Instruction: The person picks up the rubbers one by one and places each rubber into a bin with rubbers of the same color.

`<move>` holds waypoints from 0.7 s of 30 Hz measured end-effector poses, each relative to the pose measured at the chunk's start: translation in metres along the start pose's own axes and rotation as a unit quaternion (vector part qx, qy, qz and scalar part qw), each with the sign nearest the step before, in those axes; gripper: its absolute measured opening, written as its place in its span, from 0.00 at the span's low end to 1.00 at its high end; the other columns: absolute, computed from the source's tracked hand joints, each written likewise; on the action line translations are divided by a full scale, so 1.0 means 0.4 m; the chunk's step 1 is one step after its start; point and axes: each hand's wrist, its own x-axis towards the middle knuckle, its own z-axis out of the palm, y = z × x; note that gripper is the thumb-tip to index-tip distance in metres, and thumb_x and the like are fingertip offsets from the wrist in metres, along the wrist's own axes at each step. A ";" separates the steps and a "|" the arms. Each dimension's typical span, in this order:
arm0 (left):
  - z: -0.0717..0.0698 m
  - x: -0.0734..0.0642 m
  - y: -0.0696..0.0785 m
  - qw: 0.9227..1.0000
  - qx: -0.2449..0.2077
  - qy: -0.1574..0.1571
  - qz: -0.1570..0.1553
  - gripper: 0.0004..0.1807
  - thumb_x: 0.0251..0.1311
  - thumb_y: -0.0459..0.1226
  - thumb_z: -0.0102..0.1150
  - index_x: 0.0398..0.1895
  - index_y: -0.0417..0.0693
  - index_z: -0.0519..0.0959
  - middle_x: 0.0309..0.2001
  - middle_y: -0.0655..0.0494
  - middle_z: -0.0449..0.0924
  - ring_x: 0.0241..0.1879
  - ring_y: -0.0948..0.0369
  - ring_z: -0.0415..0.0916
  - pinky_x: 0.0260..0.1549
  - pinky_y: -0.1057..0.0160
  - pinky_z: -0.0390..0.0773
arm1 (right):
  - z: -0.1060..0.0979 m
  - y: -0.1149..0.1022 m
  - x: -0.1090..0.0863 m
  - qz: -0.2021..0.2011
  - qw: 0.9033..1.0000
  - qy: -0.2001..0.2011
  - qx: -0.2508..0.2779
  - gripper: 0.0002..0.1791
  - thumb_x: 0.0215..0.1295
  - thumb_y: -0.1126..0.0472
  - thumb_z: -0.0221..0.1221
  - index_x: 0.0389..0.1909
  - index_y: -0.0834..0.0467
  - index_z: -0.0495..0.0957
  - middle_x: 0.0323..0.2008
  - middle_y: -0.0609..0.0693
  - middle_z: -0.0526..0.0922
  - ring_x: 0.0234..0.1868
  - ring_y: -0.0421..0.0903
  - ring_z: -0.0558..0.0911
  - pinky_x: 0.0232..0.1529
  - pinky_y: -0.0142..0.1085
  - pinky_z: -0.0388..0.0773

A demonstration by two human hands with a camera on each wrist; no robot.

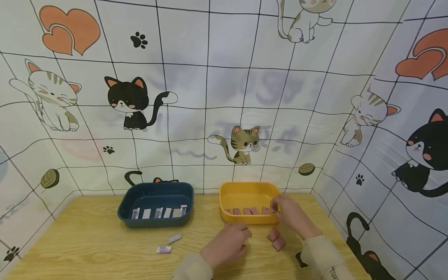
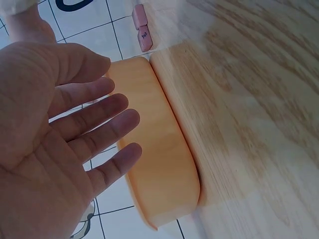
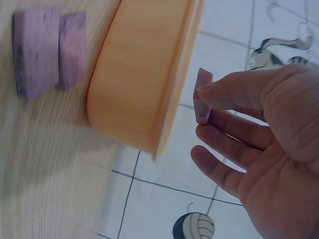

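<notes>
My right hand (image 1: pixel 294 215) pinches a pink eraser (image 3: pixel 200 110) between thumb and fingers, over the right end of the yellow tray (image 1: pixel 248 219). Several pink erasers (image 1: pixel 247 211) lie in a row inside that tray. On the table in front of its right corner, two more pink erasers (image 1: pixel 279 244) lie against each other. My left hand (image 1: pixel 226 244) hovers in front of the tray, holding nothing; its fingers are loosely extended in the left wrist view.
To the left stands a dark blue tray (image 1: pixel 155 223) with several white erasers (image 1: pixel 167 212) inside. Before it on the wooden table (image 1: pixel 94 241) lie a sleeved eraser (image 1: pixel 164 250) and a plain white block (image 1: pixel 174 238). Cat-printed cloth (image 1: pixel 189 85) hangs behind.
</notes>
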 end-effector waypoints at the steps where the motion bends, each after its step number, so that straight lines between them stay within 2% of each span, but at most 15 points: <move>1: 0.000 0.001 0.000 1.000 0.000 -0.002 0.001 0.09 0.61 0.37 0.69 0.44 0.52 0.86 0.41 0.63 0.81 0.41 0.68 0.77 0.43 0.66 0.77 | 0.002 0.007 0.008 0.001 1.000 -0.008 0.000 0.16 0.55 0.78 0.68 0.28 0.55 0.75 0.31 0.47 0.74 0.33 0.42 0.70 0.36 0.39 0.73; 7: 0.003 0.006 -0.001 1.000 -0.011 -0.022 -0.011 0.09 0.61 0.37 0.69 0.44 0.53 0.86 0.41 0.64 0.80 0.41 0.68 0.75 0.42 0.65 0.76 | 0.027 0.037 0.057 0.034 0.997 -0.071 -0.009 0.14 0.58 0.76 0.68 0.27 0.55 0.76 0.31 0.47 0.77 0.34 0.44 0.73 0.40 0.43 0.75; 11: 0.004 0.006 -0.003 0.999 -0.013 -0.032 -0.014 0.08 0.61 0.38 0.69 0.44 0.53 0.86 0.41 0.64 0.80 0.40 0.69 0.75 0.42 0.65 0.75 | 0.044 0.048 0.085 0.055 0.994 -0.096 -0.016 0.11 0.60 0.73 0.68 0.26 0.56 0.77 0.30 0.47 0.79 0.34 0.45 0.75 0.40 0.44 0.76; 18: 0.005 0.004 -0.005 0.999 -0.022 -0.034 -0.022 0.09 0.61 0.37 0.69 0.45 0.52 0.86 0.43 0.64 0.81 0.42 0.68 0.75 0.46 0.63 0.76 | 0.066 0.046 0.127 0.104 0.985 -0.137 -0.019 0.11 0.59 0.75 0.61 0.24 0.58 0.79 0.25 0.47 0.78 0.28 0.45 0.74 0.32 0.39 0.75; 21: 0.006 0.001 -0.007 0.999 -0.019 -0.031 -0.022 0.09 0.62 0.37 0.68 0.45 0.52 0.86 0.44 0.63 0.81 0.43 0.68 0.76 0.48 0.63 0.77 | 0.073 0.045 0.142 0.119 0.979 -0.159 -0.043 0.11 0.62 0.74 0.60 0.23 0.59 0.77 0.23 0.48 0.75 0.27 0.45 0.74 0.32 0.37 0.73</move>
